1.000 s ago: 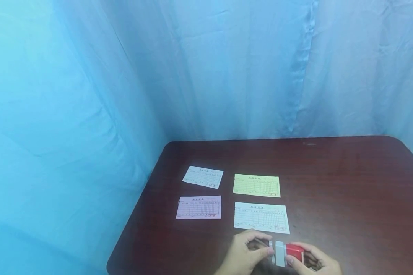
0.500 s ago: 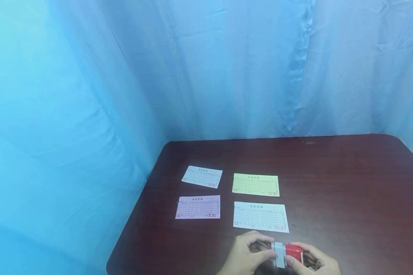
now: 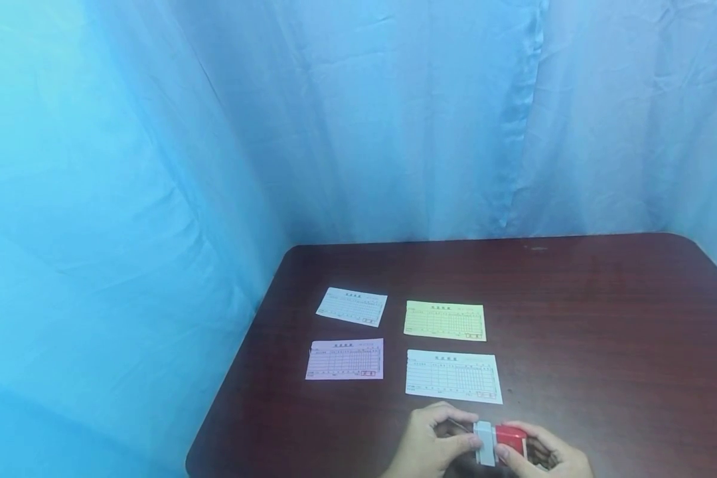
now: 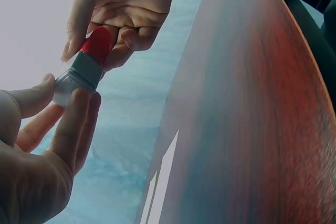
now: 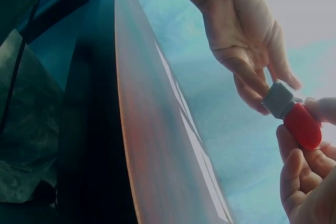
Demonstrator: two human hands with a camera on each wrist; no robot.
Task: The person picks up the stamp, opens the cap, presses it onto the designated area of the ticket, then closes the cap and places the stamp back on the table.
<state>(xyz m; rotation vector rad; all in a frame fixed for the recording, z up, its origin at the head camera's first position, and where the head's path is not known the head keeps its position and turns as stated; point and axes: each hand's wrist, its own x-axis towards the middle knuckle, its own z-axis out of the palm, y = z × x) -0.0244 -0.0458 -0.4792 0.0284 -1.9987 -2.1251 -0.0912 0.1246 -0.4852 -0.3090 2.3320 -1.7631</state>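
Observation:
Near the table's front edge, both hands hold a stamp (image 3: 510, 437) with a red handle and a grey body. My right hand (image 3: 552, 455) grips the red handle between thumb and fingers. On the other end, my left hand (image 3: 427, 439) pinches a clear cap (image 4: 64, 86), which sits against the grey body in the left wrist view. The stamp lies sideways, raised off the table. Just beyond the hands is a white form (image 3: 453, 377) with a red mark at its lower right corner.
A yellow form (image 3: 445, 321), a purple form (image 3: 344, 360) and another pale form (image 3: 351, 307) lie flat on the dark brown table (image 3: 603, 345), each with a small boxed mark at lower right. Blue curtains (image 3: 394, 119) hang behind and to the left.
One second ago the clear cap was apart from the grey body. My left hand has moved right, bringing the cap onto the stamp's end; the right hand has stayed nearly still.

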